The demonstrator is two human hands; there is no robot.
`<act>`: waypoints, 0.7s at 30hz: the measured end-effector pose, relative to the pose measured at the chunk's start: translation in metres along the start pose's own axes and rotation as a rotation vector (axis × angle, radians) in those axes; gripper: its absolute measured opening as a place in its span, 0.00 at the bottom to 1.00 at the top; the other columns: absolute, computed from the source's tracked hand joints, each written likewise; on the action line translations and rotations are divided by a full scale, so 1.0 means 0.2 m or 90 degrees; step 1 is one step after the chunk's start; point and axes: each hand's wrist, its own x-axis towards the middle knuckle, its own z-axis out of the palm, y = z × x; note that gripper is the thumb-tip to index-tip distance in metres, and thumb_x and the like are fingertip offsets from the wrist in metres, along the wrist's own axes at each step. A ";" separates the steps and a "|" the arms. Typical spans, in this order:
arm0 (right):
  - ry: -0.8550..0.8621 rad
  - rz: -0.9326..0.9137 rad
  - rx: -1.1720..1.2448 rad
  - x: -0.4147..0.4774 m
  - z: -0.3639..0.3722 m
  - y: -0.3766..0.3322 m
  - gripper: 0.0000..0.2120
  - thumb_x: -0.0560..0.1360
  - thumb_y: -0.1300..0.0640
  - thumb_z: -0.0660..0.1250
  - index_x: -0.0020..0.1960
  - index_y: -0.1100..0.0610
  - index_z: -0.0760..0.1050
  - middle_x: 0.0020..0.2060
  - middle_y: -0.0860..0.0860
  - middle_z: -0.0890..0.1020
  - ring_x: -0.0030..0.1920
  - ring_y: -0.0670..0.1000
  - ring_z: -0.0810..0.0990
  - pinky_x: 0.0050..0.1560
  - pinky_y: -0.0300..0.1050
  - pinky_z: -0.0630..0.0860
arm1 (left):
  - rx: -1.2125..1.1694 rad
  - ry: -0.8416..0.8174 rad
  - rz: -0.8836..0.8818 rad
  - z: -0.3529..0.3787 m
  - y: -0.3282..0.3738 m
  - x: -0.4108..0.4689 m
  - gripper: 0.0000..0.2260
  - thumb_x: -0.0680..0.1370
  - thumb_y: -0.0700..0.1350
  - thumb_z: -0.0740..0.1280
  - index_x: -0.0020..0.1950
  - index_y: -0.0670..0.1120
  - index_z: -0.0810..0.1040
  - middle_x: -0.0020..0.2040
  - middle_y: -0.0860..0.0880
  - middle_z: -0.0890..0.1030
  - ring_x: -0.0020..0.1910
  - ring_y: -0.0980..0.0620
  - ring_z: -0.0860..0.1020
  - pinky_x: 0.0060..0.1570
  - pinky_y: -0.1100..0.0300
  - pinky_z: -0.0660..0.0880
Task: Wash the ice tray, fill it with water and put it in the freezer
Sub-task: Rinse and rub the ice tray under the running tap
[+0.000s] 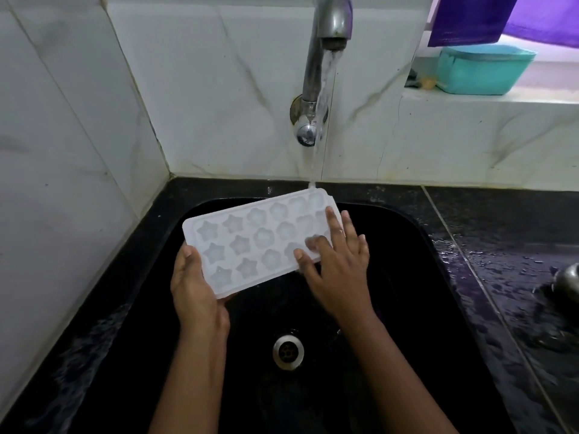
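Note:
A white ice tray (pixel 247 242) with star and flower moulds is held over the black sink (pixel 416 245), tilted with its far right corner up. My left hand (pixel 195 286) grips its near left end, thumb on the rim. My right hand (pixel 336 267) lies on the tray's right end with its fingers spread over the moulds and its thumb at the front edge. Water runs from the steel tap (pixel 329 29) onto the tray's far right corner.
The sink drain (pixel 288 352) sits below the hands. Wet black countertop (pixel 517 261) lies to the right, with a steel object (pixel 568 281) at the edge. A teal container (pixel 482 70) stands on the window ledge under purple cloth (pixel 470 17). White tiled walls rise behind and left.

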 end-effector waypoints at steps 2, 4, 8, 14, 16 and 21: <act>0.052 -0.014 -0.057 -0.01 -0.01 0.01 0.22 0.76 0.38 0.50 0.50 0.49 0.77 0.77 0.51 0.56 0.77 0.50 0.45 0.72 0.56 0.42 | 0.010 -0.011 0.006 -0.01 0.01 0.01 0.11 0.83 0.50 0.58 0.48 0.57 0.80 0.44 0.55 0.84 0.43 0.53 0.83 0.39 0.54 0.79; 0.075 -0.029 -0.065 -0.02 0.00 0.00 0.20 0.76 0.38 0.52 0.52 0.49 0.77 0.77 0.51 0.54 0.77 0.51 0.46 0.72 0.56 0.42 | 0.016 -0.019 -0.001 -0.02 0.02 0.01 0.11 0.83 0.50 0.58 0.48 0.56 0.79 0.46 0.53 0.84 0.44 0.52 0.83 0.40 0.52 0.79; 0.030 -0.088 -0.075 -0.03 0.04 -0.01 0.22 0.77 0.37 0.51 0.59 0.46 0.77 0.77 0.50 0.51 0.77 0.51 0.42 0.72 0.54 0.39 | 0.006 0.006 0.011 -0.06 0.05 0.06 0.10 0.83 0.50 0.58 0.50 0.55 0.79 0.49 0.52 0.84 0.47 0.49 0.83 0.38 0.52 0.80; 0.082 -0.056 -0.075 -0.04 0.05 -0.06 0.19 0.77 0.40 0.53 0.59 0.46 0.75 0.77 0.52 0.52 0.77 0.53 0.45 0.72 0.59 0.44 | 0.007 -0.005 0.009 -0.07 0.06 0.07 0.10 0.83 0.50 0.59 0.49 0.56 0.79 0.46 0.53 0.85 0.44 0.52 0.84 0.42 0.49 0.79; 0.053 -0.072 -0.052 -0.05 0.06 -0.05 0.19 0.77 0.40 0.53 0.60 0.45 0.75 0.78 0.50 0.50 0.77 0.52 0.43 0.73 0.60 0.45 | -0.003 0.006 0.019 -0.09 0.08 0.08 0.10 0.83 0.49 0.59 0.49 0.56 0.79 0.45 0.54 0.85 0.43 0.53 0.84 0.41 0.50 0.79; 0.102 -0.081 -0.139 -0.02 0.04 -0.02 0.18 0.77 0.40 0.54 0.57 0.46 0.77 0.77 0.53 0.54 0.77 0.54 0.48 0.71 0.59 0.45 | -0.013 -0.003 0.015 -0.09 0.07 0.08 0.09 0.83 0.49 0.59 0.52 0.55 0.79 0.49 0.52 0.85 0.46 0.51 0.84 0.44 0.48 0.80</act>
